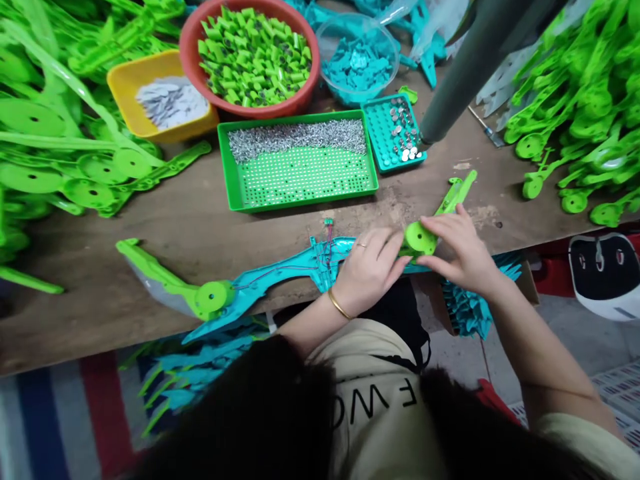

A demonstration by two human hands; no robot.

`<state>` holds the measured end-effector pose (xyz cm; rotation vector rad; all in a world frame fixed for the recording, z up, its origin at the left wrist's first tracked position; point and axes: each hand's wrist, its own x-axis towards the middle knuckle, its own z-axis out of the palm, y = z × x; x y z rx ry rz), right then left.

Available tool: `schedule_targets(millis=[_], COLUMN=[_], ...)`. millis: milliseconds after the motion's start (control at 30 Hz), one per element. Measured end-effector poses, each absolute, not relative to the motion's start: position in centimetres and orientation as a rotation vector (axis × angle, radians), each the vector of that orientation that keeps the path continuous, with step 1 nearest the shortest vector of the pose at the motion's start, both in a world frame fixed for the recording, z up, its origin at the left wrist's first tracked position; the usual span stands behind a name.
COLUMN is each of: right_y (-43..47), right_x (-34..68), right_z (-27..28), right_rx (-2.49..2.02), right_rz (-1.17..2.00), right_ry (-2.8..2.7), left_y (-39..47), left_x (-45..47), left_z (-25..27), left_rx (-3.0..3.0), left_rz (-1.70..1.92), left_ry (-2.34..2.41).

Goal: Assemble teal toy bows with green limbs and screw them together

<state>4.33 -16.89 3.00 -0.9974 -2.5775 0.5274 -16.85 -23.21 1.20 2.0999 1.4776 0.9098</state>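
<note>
A blue plastic toy body (pixel 280 270), shaped like a bow, lies along the table's front edge with thin wires running inside it. At its left end sits a green arm with a round hub (pixel 211 299) and a grey blade. My right hand (pixel 463 253) closes thumb and fingers around a second green arm (pixel 420 238) at the body's right end. Beside that hub, my left hand (pixel 373 267) rests over the blue body, its fingers bent together and thumb against the green arm's edge. What lies under the left palm is hidden. A small green connector (pixel 329 222) on wires sticks up from the body.
Behind stand a green tray (pixel 300 205) of screws, a teal tray (pixel 400 163) of metal discs, a red bowl (pixel 187 40) of green pieces, a yellow tray (pixel 120 87) and a clear tub (pixel 395 53). A grey post (pixel 465 67) rises right. Green parts (pixel 50 127) pile left.
</note>
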Motion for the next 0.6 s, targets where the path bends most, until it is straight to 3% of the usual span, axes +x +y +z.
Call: schedule_targets(millis=[200,600], right_y=[-16.5,-16.6], right_x=[4.0,4.3], right_z=[1.9,1.2], right_rx=[-1.038,-1.022], right_rz=[0.55,0.589], right_ry=[-2.71,-2.644], left_y=[-24.0,-23.8], left_x=[-18.1,-18.1], left_z=[0.0,0.4], left_rx=[2.511,2.491], left_rz=[0.447,0.384], left_ry=[1.555,1.549])
